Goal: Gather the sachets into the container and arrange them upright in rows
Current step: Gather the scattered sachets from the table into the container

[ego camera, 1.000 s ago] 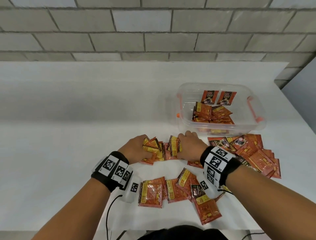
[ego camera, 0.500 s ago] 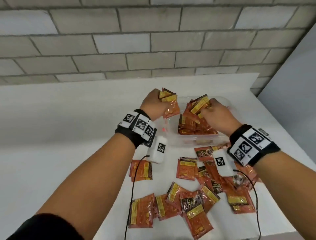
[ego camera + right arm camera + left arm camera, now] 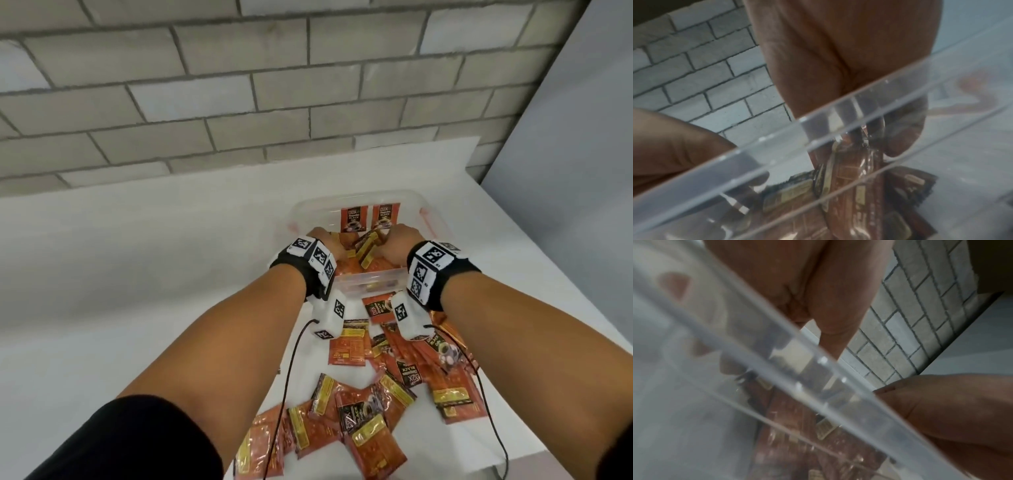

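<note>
A clear plastic container [image 3: 416, 202] stands on the white table. Both hands reach down into it, side by side. My right hand [image 3: 394, 238] pinches a bunch of orange sachets [image 3: 368, 246]; in the right wrist view that bunch [image 3: 851, 164] hangs from the fingers behind the container's rim [image 3: 777, 146]. My left hand [image 3: 323, 240] curls its fingers onto more sachets [image 3: 797, 423], blurred through the wall. Two sachets [image 3: 354, 219] stand upright against the far wall. Many loose sachets [image 3: 373, 404] lie on the table in front of the container.
The grey brick wall [image 3: 239, 102] rises behind the table. The table's right edge [image 3: 534, 274] runs close to the container, beside a pale blue panel. Wrist-camera cables [image 3: 287, 370] trail over the loose sachets. Orange handles [image 3: 424, 214] sit at the container's ends.
Both hands lifted bunches of sachets from the table, carried them forward and lowered them into the container. The head view moved closer and tilted down.
</note>
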The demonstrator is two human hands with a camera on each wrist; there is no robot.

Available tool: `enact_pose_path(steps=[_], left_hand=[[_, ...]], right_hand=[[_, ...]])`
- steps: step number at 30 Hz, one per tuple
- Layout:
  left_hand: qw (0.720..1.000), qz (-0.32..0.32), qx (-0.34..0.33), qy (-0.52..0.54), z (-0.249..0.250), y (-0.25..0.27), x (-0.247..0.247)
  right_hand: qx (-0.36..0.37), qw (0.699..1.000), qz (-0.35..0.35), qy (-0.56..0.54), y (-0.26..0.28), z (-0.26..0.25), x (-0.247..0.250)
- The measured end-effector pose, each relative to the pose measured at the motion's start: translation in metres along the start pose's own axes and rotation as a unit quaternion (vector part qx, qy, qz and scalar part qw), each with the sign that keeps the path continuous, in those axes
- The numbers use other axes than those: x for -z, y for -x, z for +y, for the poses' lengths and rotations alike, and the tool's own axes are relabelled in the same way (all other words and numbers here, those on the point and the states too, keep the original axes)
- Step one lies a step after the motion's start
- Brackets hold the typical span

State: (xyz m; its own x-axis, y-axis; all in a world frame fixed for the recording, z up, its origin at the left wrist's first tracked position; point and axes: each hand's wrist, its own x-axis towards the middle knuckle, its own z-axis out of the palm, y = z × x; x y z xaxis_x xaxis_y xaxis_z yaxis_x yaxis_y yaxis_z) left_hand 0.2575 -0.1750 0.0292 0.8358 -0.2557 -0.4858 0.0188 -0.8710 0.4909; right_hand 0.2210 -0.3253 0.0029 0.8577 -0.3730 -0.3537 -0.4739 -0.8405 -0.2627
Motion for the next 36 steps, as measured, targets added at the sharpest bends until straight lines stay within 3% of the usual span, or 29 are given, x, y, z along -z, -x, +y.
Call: enact_pose_path(steps=[4, 7, 9, 11, 14, 18, 26, 32, 36], left_hand=[[0.99, 0.013, -0.047, 0.129, -0.008, 0.01, 0.011], [0.964, 0.017, -0.103, 0.244, -0.032, 0.035, 0.024], [0.966, 0.033, -0.111, 0.23, -0.062, 0.049, 0.028], [0.981, 0.032, -0.091, 0.167, -0.098, 0.058, 0.027], [0.998, -0.032, -0.055, 0.008, -0.142, 0.063, 0.018], [0.988, -0.064, -0.024, -0.138, -0.178, 0.067, 0.0], [0.984, -0.022, -0.018, -0.176, -0.189, 0.068, -0.008], [0.994, -0.068, -0.06, -0.06, -0.196, 0.082, -0.011], [0.994, -0.069, -0.078, -0.03, -0.203, 0.09, -0.016]], right_hand=[[0.024, 0.996, 0.071, -0.049, 0.015, 0.006, 0.003], [0.153, 0.967, 0.172, -0.111, 0.055, 0.002, -0.001], [0.24, 0.949, 0.153, -0.139, 0.086, -0.003, -0.011], [0.284, 0.951, 0.074, -0.1, 0.107, -0.005, -0.028], [0.261, 0.964, -0.033, 0.036, 0.114, -0.009, -0.055], [0.217, 0.959, -0.078, 0.167, 0.112, -0.015, -0.08], [0.214, 0.958, -0.072, 0.178, 0.114, -0.024, -0.089], [0.215, 0.965, -0.09, 0.118, 0.115, -0.022, -0.085], [0.196, 0.963, -0.089, 0.163, 0.109, -0.017, -0.084]])
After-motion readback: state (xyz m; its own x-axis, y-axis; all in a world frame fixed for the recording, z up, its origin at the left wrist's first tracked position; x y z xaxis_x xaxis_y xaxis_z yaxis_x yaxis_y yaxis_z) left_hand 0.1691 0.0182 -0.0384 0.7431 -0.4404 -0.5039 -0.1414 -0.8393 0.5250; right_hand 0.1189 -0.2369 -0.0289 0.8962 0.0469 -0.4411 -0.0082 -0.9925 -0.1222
